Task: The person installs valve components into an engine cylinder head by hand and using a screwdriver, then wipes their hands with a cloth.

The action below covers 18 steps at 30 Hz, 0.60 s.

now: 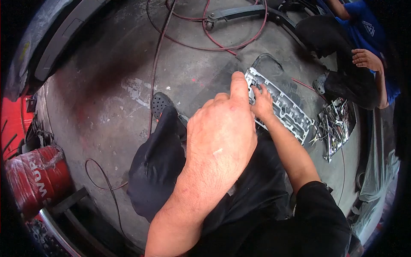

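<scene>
My left hand is raised close to the camera, its back toward me. Its fingers curl away from view and the thumb points forward, so anything inside is hidden. Farther down, my right hand reaches onto an engine cylinder head, with fingers spread over its left end. This silvery metal casting has rows of openings and lies slantwise on the floor in front of my knees. Part of its near left side is covered by my hands. A dark curved hose or bar lies at its far end.
Several hand tools lie in a heap on the right. Another person crouches at upper right. Red hoses cross the concrete floor near a wheeled metal leg. A red drum stands at left.
</scene>
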Each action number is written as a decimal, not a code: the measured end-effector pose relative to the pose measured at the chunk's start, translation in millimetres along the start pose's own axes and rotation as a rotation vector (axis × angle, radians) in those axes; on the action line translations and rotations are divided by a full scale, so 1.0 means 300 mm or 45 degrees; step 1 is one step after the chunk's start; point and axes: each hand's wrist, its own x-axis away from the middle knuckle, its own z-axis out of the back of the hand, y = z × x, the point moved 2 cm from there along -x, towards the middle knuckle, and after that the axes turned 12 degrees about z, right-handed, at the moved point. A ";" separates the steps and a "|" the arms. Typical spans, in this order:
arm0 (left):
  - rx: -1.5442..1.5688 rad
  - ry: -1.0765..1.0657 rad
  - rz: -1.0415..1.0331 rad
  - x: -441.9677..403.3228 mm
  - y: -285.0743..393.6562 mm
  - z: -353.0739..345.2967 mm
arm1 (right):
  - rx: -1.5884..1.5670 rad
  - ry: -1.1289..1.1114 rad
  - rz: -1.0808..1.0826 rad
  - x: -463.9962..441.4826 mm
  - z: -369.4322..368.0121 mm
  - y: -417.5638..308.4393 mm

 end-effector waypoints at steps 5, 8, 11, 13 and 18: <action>-0.012 -0.001 -0.004 0.001 -0.005 0.008 | -0.018 0.071 -0.026 0.004 -0.008 -0.009; -0.014 0.001 -0.006 0.001 -0.009 0.006 | -0.014 0.071 -0.041 -0.005 -0.021 0.002; -0.012 -0.009 -0.001 0.001 -0.008 0.011 | -0.011 0.065 -0.051 -0.009 -0.026 0.005; -0.015 -0.027 0.014 0.000 -0.010 0.011 | -0.010 0.065 -0.052 -0.010 -0.023 0.001; -0.013 -0.007 0.002 0.002 -0.009 0.014 | -0.043 0.031 -0.042 -0.005 -0.013 -0.001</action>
